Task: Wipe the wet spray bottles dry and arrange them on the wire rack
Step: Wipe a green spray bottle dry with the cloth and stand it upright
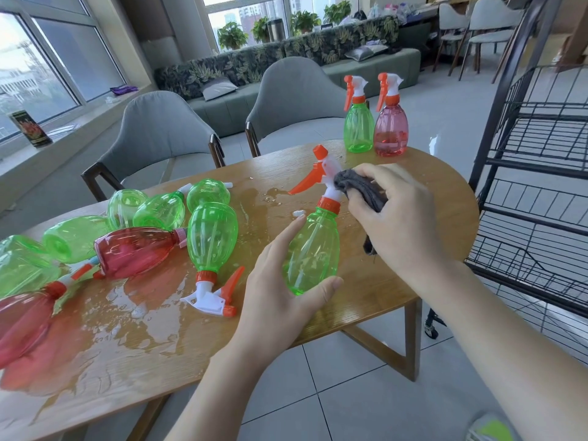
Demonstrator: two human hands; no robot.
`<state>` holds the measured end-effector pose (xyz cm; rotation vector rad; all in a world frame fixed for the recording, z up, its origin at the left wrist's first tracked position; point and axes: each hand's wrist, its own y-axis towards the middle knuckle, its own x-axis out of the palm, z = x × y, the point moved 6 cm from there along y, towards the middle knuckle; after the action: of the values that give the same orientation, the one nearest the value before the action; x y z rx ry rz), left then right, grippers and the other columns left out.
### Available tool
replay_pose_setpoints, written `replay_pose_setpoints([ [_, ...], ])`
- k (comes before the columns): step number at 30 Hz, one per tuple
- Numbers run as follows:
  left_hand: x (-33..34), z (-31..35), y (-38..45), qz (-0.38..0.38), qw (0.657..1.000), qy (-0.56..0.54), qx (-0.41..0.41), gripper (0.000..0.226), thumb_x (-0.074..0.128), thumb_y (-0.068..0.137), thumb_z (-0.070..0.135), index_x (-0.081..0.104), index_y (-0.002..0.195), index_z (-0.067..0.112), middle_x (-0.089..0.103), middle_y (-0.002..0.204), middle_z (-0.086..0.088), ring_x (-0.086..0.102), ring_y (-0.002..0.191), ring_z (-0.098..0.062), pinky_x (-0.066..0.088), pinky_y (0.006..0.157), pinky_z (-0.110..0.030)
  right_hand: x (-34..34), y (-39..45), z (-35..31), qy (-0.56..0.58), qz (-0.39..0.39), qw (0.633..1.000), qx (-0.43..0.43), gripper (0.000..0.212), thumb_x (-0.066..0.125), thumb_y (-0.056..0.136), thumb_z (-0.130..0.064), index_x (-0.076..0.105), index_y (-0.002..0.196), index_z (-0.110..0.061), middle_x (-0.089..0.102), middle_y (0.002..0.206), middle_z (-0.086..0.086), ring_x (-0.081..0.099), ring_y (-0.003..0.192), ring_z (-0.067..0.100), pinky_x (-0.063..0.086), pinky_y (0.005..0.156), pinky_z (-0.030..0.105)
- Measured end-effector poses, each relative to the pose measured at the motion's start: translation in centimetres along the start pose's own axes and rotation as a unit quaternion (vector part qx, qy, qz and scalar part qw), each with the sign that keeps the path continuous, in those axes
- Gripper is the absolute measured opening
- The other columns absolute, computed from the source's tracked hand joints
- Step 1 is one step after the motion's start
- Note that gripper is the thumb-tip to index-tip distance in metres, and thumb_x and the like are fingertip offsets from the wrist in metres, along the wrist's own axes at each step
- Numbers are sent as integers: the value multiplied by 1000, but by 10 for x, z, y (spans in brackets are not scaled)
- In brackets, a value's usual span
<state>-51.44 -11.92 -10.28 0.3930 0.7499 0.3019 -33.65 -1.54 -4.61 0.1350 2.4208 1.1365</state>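
Green bottle (313,249) being held by left hand (280,291) above table (397,281) near edge; nozzle being wiped, cloth (362,192) being gripped by right hand (394,218). Two bottles (374,122) being stood at far edge, seemingly dried; wet pile (143,243) being left at left end; rack (541,186) not being filled yet.

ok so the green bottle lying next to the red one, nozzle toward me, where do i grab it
Probably round the wide belly of the lying green bottle, coming down from above. Its spray head points toward you, thin with a jutting trigger, while the body faces up unobstructed.
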Motion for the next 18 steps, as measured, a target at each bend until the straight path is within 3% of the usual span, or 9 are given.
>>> replay_pose_setpoints([
  [3, -1, 2, 0, 5, 1000, -4, 2, 87, 88, 84, 51, 32, 147, 71, 45, 152, 40, 42, 143, 11, 30, 107, -1, 7, -4, -10, 40, -44, 998, -26, 22, 73, 91, -8, 74, 113, -10, 67, 105, 0, 60, 86, 8, 46, 78, 11],
  [6, -1, 4, 0, 7, 1000, -13, 1, 85, 86, 83, 53, 32, 146, 71, 43, 153, 42, 40, 144, 12, 28, 107, 1, 7, -2, -12, 67, -69, 995, -31, 24, 74, 90, -7, 75, 113, -12, 68, 107, -1, 62, 90, 8, 47, 81, 12],
  [9, -1, 6, -1, 10, 1000, -26, -6, 84, 85, 82, 54, 35, 147, 69, 44, 149, 46, 39, 143, 15, 28, 104, 3, 4, -1, -5, 50, -38, 998, -13, 22, 74, 90, -8, 75, 112, -11, 66, 103, -2, 59, 86, 7, 44, 77, 10],
  [13, -1, 8, -2, 4, 999, -39, -17, 83, 87, 82, 45, 38, 147, 63, 44, 142, 54, 38, 139, 23, 28, 101, 5, -1, -1, 24, 6, -20, 998, 53, 22, 72, 91, -10, 73, 113, -11, 64, 103, 0, 59, 85, 12, 47, 77, 17],
  [16, 3, 9, 0, 0, 999, -39, -24, 82, 86, 82, 48, 39, 148, 64, 44, 145, 52, 37, 140, 22, 30, 102, 4, -8, -3, 48, -20, -25, 995, 91, 20, 71, 92, -11, 74, 112, -13, 64, 101, 0, 59, 84, 14, 45, 75, 14],
  [18, 10, 8, 6, -4, 998, -53, -43, 82, 85, 82, 56, 36, 147, 68, 45, 144, 50, 37, 143, 15, 33, 107, -7, -15, -5, 62, -27, -16, 993, 116, 19, 71, 91, -13, 74, 110, -15, 65, 99, 0, 58, 83, 13, 39, 73, 6],
])
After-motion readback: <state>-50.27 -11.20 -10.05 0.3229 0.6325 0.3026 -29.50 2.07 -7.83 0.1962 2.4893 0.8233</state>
